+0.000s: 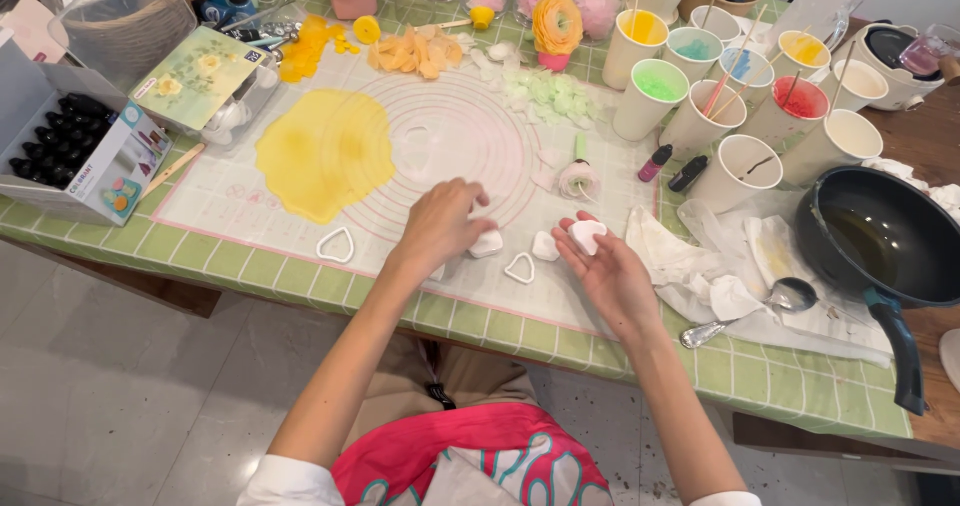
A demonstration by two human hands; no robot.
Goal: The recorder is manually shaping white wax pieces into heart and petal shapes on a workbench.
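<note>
Left hand (440, 224) is down on the silicone mat (450, 136), palm down, fingers curled loosely over the mat, fingertips at a white cutter (487, 243) lying just to its right. Whether it actually pinches that cutter, I cannot tell; the fingers hide the contact.

Right hand (605, 271) sits palm up over the mat's near edge, fingers half open, cradling a white petal piece (586, 234) at the fingertips. It rests there, lightly gripped rather than clenched.

Between the two hands, two more bits on the mat: a small white lump (544, 247) just beside the right fingertips, and a teardrop outline cutter (519, 268) a little nearer the table edge. Another heart-like outline cutter (336, 246) lies off to the left of the left wrist.

Further up the mat, a big yellow sheet (325, 151) is spread flat on the left. A small pale rolled flower (579, 180) stands just above the right hand.

Right side of the table: a cluster of paper cups (740, 96) with coloured contents and sticks, crumpled tissue (690, 261), a spoon (745, 311) lying on it, and a dark pan (880, 236) with its handle pointing toward the near edge. Far left, a box of black bottles (60, 141).
</note>
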